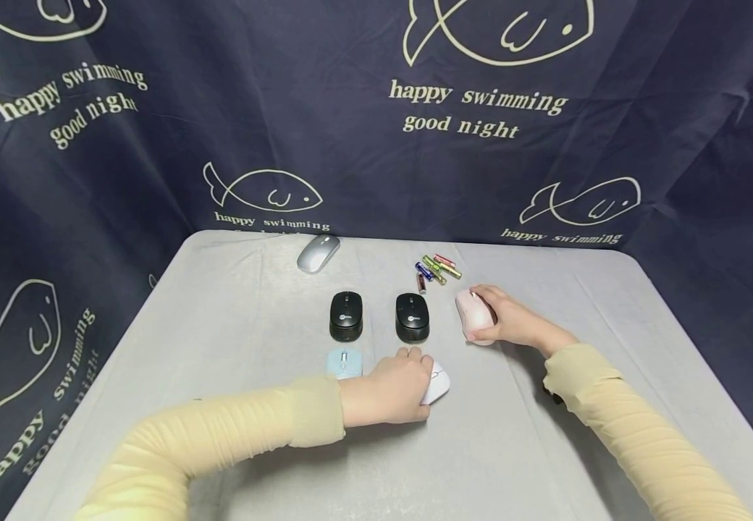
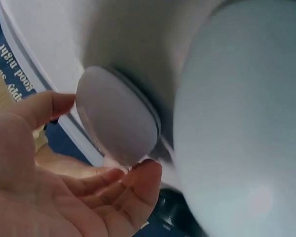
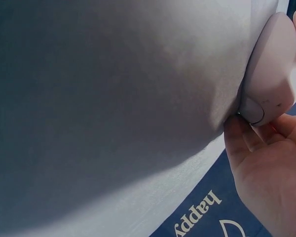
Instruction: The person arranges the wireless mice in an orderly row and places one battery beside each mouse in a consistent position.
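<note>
My left hand (image 1: 397, 385) reaches across the front middle of the table and holds a white computer mouse (image 1: 438, 383) between thumb and fingers. In the left wrist view the thumb touches one side of this white mouse (image 2: 116, 116) and the fingertips the other. Farther right, my right hand (image 1: 510, 320) grips a pink mouse (image 1: 473, 317) that lies on the table. The right wrist view has the pink mouse (image 3: 271, 69) at its right edge, fingertips against its end. Beside my left wrist sits a light blue mouse (image 1: 344, 362), partly hidden by the forearm.
Two black mice, one on the left (image 1: 347, 316) and one on the right (image 1: 412, 317), stand side by side mid-table. A grey mouse (image 1: 318, 253) lies near the back edge. Several small coloured batteries (image 1: 438, 269) are heaped behind the pink mouse. Dark curtain (image 1: 376, 159) surrounds the table.
</note>
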